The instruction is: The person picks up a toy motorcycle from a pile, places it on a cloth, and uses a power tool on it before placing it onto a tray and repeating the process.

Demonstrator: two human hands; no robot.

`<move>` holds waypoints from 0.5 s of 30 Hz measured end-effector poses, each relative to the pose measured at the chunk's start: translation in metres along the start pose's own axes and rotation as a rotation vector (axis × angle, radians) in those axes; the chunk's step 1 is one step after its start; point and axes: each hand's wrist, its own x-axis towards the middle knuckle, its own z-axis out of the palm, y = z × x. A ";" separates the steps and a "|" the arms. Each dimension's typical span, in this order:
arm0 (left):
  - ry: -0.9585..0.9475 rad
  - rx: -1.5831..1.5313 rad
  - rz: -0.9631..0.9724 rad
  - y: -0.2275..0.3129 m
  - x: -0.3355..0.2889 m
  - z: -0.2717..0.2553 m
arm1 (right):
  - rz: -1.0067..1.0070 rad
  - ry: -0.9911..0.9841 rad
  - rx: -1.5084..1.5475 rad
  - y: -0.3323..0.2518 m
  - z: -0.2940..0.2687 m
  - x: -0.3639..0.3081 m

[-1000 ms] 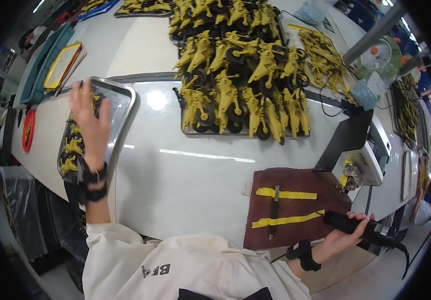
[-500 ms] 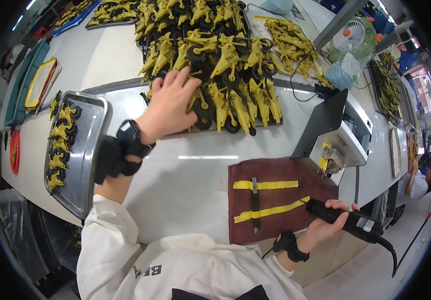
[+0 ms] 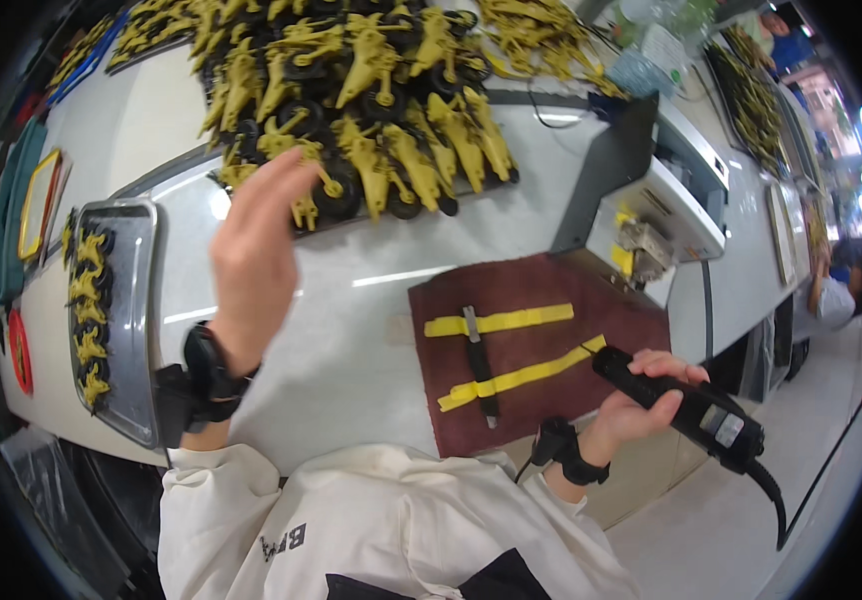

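Note:
My right hand point(image 3: 631, 405) is wrapped around a black corded electric screwdriver point(image 3: 716, 422). Its thin bit points left over a maroon cloth point(image 3: 541, 285). Smeared by motion, my left hand point(image 3: 259, 255) is raised at the near left edge of a stack of yellow toy motorcycle bodies with black wheels point(image 3: 371, 165). Its fingertips overlap one of the yellow pieces; whether they grip it cannot be made out. On the cloth lie two yellow tape strips point(image 3: 521, 318) crossed by a dark slim tool with metal ends point(image 3: 478, 365).
At the left, a metal tray point(image 3: 136, 330) carries a row of yellow toy pieces point(image 3: 88, 310). A white boxy machine point(image 3: 681, 215) with a dark side plate stands right of the cloth. Loose yellow parts point(image 3: 541, 35) lie behind; a red ring-shaped object point(image 3: 19, 350) is far left.
My left hand has drawn back from the stack toward me and turned, its fingers now closer together. The view has shifted, and my right hand still holds the screwdriver over the cloth.

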 end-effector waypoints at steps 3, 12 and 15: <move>-0.266 0.152 0.064 -0.003 -0.016 0.018 | 0.039 -0.008 0.053 -0.001 -0.007 -0.001; -0.273 0.291 -0.003 -0.025 -0.018 0.021 | 0.087 0.009 0.024 -0.005 -0.005 0.002; -0.298 0.264 0.060 -0.033 -0.010 0.023 | 0.074 0.008 0.006 -0.004 -0.005 0.002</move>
